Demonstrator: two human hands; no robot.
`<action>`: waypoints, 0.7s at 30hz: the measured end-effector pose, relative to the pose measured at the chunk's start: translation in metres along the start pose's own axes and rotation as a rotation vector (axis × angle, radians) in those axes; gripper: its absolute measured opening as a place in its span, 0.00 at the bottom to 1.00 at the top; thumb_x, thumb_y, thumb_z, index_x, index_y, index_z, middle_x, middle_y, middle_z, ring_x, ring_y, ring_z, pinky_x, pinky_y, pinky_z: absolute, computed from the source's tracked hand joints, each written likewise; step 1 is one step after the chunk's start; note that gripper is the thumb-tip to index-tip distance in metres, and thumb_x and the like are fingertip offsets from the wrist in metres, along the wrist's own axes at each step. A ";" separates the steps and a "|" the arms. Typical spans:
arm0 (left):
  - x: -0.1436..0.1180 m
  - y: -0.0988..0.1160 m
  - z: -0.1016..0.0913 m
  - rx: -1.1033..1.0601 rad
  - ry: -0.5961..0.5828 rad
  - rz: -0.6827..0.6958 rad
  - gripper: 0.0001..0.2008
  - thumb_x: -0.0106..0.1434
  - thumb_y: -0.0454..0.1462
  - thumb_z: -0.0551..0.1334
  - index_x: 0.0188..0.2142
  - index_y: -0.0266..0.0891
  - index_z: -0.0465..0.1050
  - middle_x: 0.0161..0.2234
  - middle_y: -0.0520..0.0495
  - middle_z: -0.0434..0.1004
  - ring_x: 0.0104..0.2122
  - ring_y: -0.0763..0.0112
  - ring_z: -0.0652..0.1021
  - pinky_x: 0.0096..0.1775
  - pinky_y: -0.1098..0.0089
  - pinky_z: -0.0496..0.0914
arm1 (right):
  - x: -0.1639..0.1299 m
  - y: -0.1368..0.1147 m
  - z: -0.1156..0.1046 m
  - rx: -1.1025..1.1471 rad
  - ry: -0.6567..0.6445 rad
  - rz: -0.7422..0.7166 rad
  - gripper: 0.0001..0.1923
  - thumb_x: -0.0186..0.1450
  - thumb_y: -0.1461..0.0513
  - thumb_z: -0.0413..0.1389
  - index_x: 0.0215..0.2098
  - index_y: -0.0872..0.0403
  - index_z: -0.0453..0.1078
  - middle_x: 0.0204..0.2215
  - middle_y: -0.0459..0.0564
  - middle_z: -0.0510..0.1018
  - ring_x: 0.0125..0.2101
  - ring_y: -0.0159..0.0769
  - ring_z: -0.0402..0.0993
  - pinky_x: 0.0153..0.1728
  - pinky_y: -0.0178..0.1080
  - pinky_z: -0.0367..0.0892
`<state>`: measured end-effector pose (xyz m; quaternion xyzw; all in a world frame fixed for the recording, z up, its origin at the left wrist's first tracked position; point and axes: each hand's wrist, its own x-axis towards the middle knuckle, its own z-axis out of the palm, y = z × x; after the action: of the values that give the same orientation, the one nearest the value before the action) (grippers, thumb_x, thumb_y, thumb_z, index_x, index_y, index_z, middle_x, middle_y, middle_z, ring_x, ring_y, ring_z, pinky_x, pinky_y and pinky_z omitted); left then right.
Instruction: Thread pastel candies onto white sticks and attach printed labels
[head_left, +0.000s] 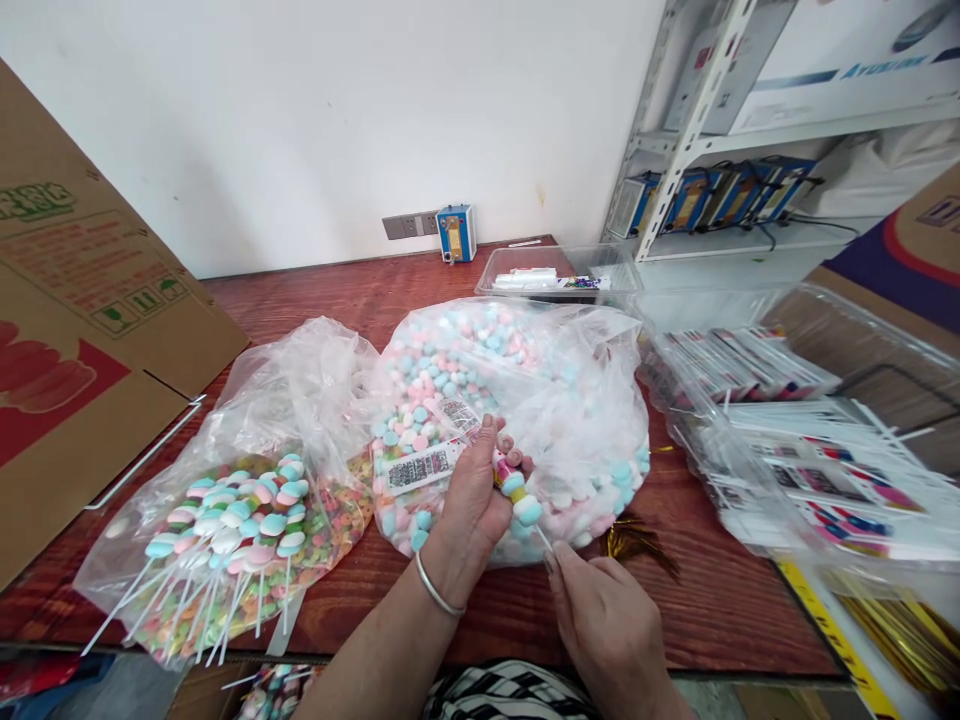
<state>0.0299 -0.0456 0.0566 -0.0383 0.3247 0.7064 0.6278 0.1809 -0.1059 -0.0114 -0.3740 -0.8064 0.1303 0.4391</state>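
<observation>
Head view: we were mid-threading, left hand (472, 490) gripping a candy skewer (517, 490), right hand (600, 610) pinching its stick (543, 538); next likely needs steady pushing.

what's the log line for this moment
left hand: holds wrapper over skewer | right hand: pinches stick | bag behind

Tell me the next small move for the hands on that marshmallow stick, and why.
Probably push the stick a little further up with the right hand. The left hand holds the marshmallow skewer over the marshmallow bag, and the right fingers pinch the stick's bare lower end.
</observation>
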 end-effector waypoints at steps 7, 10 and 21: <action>-0.006 -0.016 -0.010 -0.007 -0.302 -0.148 0.17 0.64 0.47 0.63 0.42 0.33 0.71 0.21 0.58 0.61 0.19 0.81 0.66 0.33 0.71 0.72 | 0.014 -0.027 -0.008 1.183 -0.241 1.007 0.18 0.71 0.49 0.49 0.34 0.54 0.68 0.08 0.32 0.57 0.08 0.22 0.45 0.16 0.31 0.58; -0.003 -0.014 -0.014 -0.003 -0.313 -0.201 0.23 0.63 0.52 0.61 0.42 0.32 0.71 0.20 0.56 0.64 0.20 0.77 0.68 0.35 0.68 0.73 | 0.019 -0.031 -0.011 1.444 -0.220 1.104 0.16 0.68 0.50 0.55 0.33 0.55 0.68 0.07 0.31 0.55 0.07 0.20 0.39 0.16 0.30 0.60; -0.010 -0.024 -0.014 0.137 -0.155 -0.196 0.22 0.62 0.52 0.62 0.35 0.32 0.72 0.23 0.47 0.74 0.28 0.67 0.79 0.39 0.65 0.74 | 0.006 -0.014 -0.006 0.741 -0.266 0.745 0.19 0.70 0.49 0.49 0.30 0.52 0.66 0.13 0.39 0.64 0.14 0.28 0.57 0.19 0.32 0.56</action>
<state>0.0487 -0.0614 0.0402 0.0280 0.3173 0.6187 0.7181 0.1773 -0.1125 0.0034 -0.4349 -0.5678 0.5992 0.3596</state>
